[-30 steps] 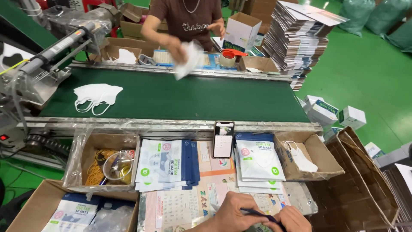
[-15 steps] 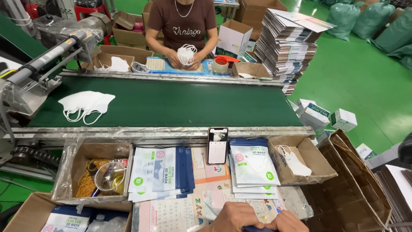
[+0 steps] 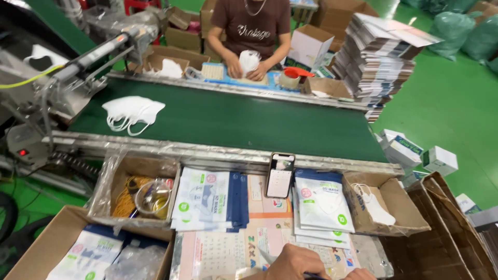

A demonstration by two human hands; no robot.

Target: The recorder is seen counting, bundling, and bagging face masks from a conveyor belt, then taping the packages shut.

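**Hands at bottom edge of packing bench, over printed sheet**

The left hand [image 3: 294, 263] is seen at the lower edge of the view, knuckles up, fingers curled and pressed down onto the printed sheet [image 3: 228, 249] covering the bench. A thin dark object [image 3: 311, 275] is seen just under the hand; whether it is pinched cannot be told. Only a sliver of the right hand [image 3: 359, 274] is in view, beside the left; its grip cannot be told.

Just above the hands, a stack of white-and-blue mask packets [image 3: 321, 207] is noted, and to its left a second, fanned stack [image 3: 207, 199]. A phone [image 3: 280, 175] stands propped between them against the conveyor rail. A pile of white masks [image 3: 132, 110] lies on the green belt [image 3: 249, 122]. Across the belt, another person's hands [image 3: 248, 66] are closed around a white mask bundle.
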